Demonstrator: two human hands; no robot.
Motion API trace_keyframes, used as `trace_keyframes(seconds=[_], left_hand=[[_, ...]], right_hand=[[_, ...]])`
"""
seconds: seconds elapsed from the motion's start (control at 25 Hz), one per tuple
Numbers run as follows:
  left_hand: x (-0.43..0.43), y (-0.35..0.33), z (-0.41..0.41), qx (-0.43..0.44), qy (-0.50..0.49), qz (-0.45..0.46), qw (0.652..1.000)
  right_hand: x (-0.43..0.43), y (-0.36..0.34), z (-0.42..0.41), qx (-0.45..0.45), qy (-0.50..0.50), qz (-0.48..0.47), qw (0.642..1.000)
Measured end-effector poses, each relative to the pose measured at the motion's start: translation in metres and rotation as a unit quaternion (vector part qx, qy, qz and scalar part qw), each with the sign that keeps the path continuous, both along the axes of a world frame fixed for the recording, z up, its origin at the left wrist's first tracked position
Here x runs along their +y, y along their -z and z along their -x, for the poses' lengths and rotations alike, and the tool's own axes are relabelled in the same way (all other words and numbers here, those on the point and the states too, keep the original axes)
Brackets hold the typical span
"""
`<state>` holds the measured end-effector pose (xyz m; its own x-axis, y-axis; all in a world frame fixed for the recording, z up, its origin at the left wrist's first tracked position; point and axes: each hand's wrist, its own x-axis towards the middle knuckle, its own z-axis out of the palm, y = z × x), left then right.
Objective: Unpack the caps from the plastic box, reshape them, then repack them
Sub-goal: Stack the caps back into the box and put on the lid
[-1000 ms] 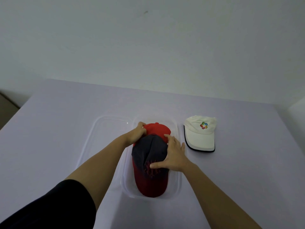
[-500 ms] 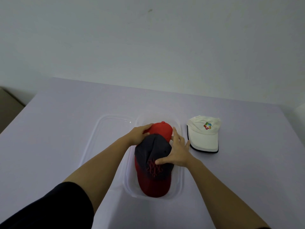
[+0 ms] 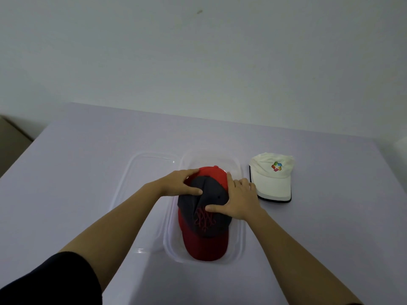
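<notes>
**Both hands on the navy cap in the plastic box**

Head view: a clear plastic box (image 3: pixel 241 238) stands near the middle of a pale lilac tabletop (image 3: pixel 330 216), its long side running away from the person. Its clear lid (image 3: pixel 145 170) lies flat on the tabletop just beside the box on the left.

Two caps are stacked inside the box. A red cap (image 3: pixel 214 174) is underneath, with its crown showing at the far end. A navy cap (image 3: pixel 212 216) with red stitching on the front sits on top of it, and a red brim points toward the near end of the box. The navy crown is creased down the middle.

The left hand (image 3: pixel 180 183) is cupped round the far left part of the navy crown. Its fingers (image 3: pixel 191 172) curve over the back edge where the red crown shows, and the thumb bears down on the navy fabric. The right hand (image 3: pixel 241 199) lies flat against the right side of the same crown. Its fingers are straight and spread, the forefinger runs along the red cap's edge, and the thumb presses on the navy front just above the stitching.

A white cap (image 3: pixel 272 181) with a multicoloured logo and a dark-edged brim rests on the tabletop just right of the box, near the right hand's outer fingers. A black sleeve (image 3: pixel 50 282) covers the left upper arm. A plain pale wall (image 3: pixel 198 62) rises behind the tabletop.
</notes>
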<state>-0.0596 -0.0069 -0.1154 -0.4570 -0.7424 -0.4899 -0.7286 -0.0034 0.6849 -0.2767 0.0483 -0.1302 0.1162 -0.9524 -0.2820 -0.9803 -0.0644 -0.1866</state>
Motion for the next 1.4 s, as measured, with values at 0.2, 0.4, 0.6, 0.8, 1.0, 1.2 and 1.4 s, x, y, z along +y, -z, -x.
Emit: trace_keyframes(seconds=[0.2,0.4,0.6,0.8,1.0,1.2,1.4], left_hand=[[0.004,0.006,0.011,-0.080,0.047,0.095,0.991],[-0.008,-0.014,0.012,0.019,-0.048,0.026,0.998],[-0.028,-0.022,0.056,0.120,-0.119,0.100,0.980],[-0.054,-0.018,0.133,0.118,-0.048,0.129,0.983],[-0.085,0.001,0.209,0.057,0.012,0.086,0.995],[-0.093,0.033,0.242,0.063,-0.013,-0.011,0.998],[-0.103,0.043,0.255,0.063,-0.007,-0.020,0.998]], right_hand=[[0.000,0.005,0.000,0.011,-0.011,0.008,1.000],[-0.001,0.001,0.015,-0.144,0.022,-0.012,0.989],[-0.005,-0.002,0.060,-0.219,0.133,0.085,0.963],[-0.017,0.015,0.112,-0.193,0.237,0.121,0.944],[-0.025,0.043,0.162,-0.181,0.285,0.045,0.940],[-0.026,0.069,0.172,-0.253,0.294,0.015,0.921],[-0.023,0.074,0.168,-0.291,0.289,0.021,0.912]])
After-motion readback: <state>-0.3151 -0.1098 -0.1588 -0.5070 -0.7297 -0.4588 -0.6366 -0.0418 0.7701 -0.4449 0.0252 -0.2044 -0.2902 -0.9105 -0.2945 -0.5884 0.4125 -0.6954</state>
